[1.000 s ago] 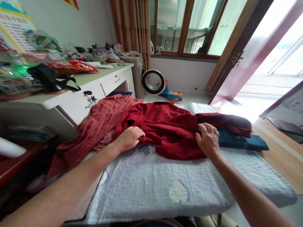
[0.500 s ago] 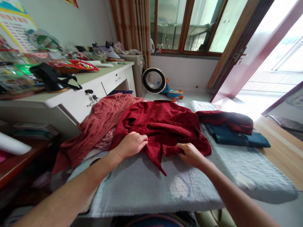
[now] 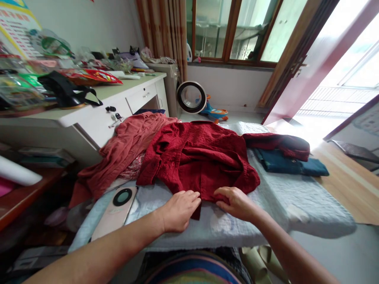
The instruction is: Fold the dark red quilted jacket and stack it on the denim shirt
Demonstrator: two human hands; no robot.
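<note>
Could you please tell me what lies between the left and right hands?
In the head view, the near edge of the dark red garment lies between the left hand and right hand, with pale cover showing below.

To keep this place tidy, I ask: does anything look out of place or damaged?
A phone-like object lies on the pale cloth near the red garment, an odd spot for it. Behind, a round appliance door stands open. No damage shows.
</note>
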